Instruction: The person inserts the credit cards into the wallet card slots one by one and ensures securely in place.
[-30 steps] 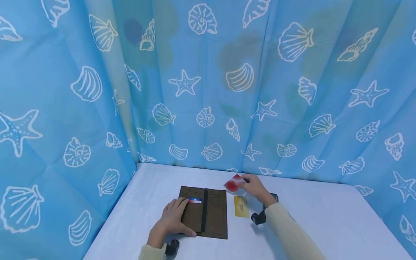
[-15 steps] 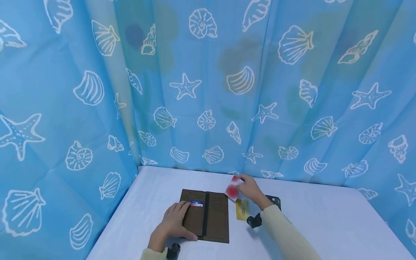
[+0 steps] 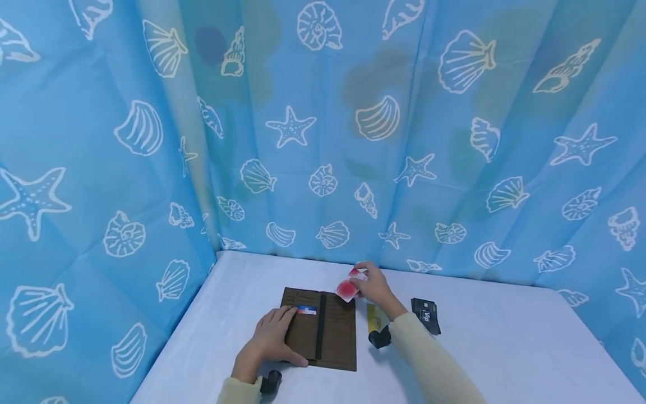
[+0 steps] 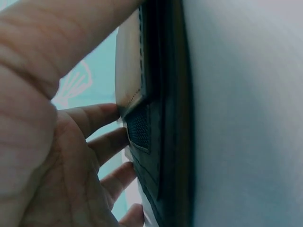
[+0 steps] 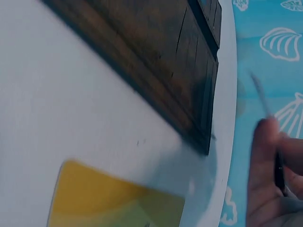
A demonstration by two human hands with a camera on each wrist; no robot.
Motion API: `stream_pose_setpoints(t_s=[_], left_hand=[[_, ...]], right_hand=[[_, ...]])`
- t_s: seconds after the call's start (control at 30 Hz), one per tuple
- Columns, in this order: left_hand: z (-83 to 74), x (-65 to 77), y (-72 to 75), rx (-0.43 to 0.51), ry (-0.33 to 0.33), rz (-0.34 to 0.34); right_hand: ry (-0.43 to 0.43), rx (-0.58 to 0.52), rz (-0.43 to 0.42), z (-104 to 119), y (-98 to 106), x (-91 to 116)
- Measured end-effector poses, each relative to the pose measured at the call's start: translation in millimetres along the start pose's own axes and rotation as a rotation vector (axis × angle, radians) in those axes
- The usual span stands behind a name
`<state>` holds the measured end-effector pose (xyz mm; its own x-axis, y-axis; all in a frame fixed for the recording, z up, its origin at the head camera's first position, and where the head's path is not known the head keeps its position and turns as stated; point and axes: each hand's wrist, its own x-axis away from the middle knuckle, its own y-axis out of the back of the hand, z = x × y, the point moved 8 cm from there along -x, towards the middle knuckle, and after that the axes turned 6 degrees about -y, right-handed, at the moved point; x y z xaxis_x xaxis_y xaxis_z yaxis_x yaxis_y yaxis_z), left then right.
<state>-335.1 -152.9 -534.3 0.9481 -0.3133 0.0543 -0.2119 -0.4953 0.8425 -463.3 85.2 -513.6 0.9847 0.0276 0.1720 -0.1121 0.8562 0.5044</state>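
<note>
Clearly, the right hand (image 3: 373,287) pinches a red-and-white card (image 3: 346,290) between thumb and fingers, its free part projecting left from the fingertips. In the head view, the card overlaps the upper right corner of an unfolded brown wallet (image 3: 340,336); whether they touch cannot be told. The left hand (image 3: 272,336) rests along the wallet's left side, fingers spread, thumb at the lower edge, index fingertip just beside a blue-and-red card (image 3: 307,310) in a pocket. "Vip" can be read on the black cards (image 3: 426,316) to the right. Marks on the blue-and-red card and the yellow card (image 3: 374,317) are too small to read.
</note>
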Motion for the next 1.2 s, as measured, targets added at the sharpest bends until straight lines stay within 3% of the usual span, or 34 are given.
stream_pose_setpoints(t_s=[0.23, 0.63, 0.9, 1.2], left_hand=[[-0.2, -0.6, 0.1, 0.005, 0.01, 0.001], [-0.3, -1.5, 1.6, -0.003, 0.007, 0.012], [1.4, -1.3, -0.7, -0.012, 0.011, 0.017], [4.5, -3.2, -1.0, -0.023, 0.004, 0.023]], right_hand=[[0.002, -0.008, 0.078, 8, -22, 0], [0.062, -0.022, 0.082, 23, -40, -2], [0.114, -0.03, 0.155, 28, -60, -3], [0.152, 0.007, 0.159, 38, -73, -4]])
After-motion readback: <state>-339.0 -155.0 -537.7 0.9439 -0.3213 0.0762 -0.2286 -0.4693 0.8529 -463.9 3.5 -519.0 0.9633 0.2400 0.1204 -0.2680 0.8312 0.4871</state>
